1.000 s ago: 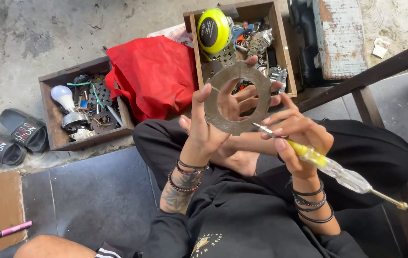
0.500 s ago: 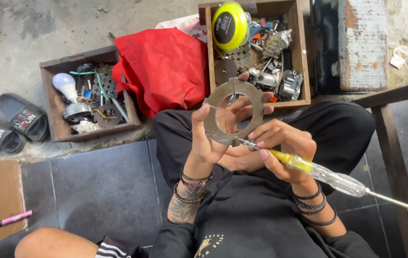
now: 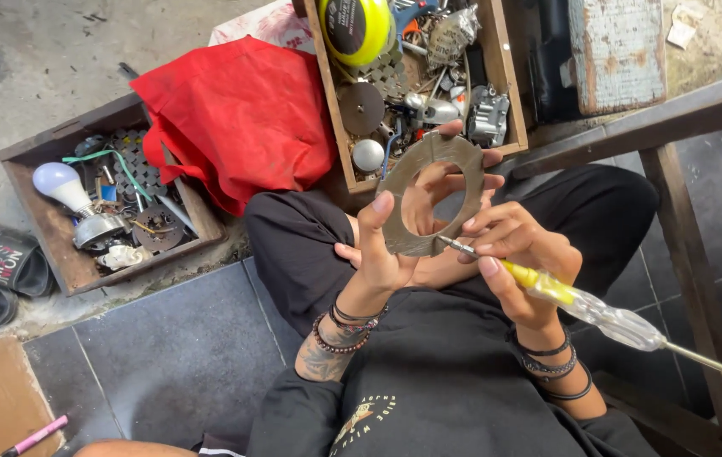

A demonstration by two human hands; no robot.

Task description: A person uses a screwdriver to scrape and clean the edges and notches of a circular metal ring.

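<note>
Fingers of the left hand [image 3: 378, 254] pinch a metal ring [image 3: 433, 195] over the lap; the right hand [image 3: 513, 245] grips a screwdriver [image 3: 581, 300] touching it. Beyond lie a red cloth [image 3: 238, 114] and two wooden boxes: left [image 3: 65, 271], far [image 3: 509, 80].

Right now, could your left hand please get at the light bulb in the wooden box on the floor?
Probably not yet: the left hand holds the metal ring. The light bulb lies uncovered in the wooden box, so only that hold is in the way.
</note>
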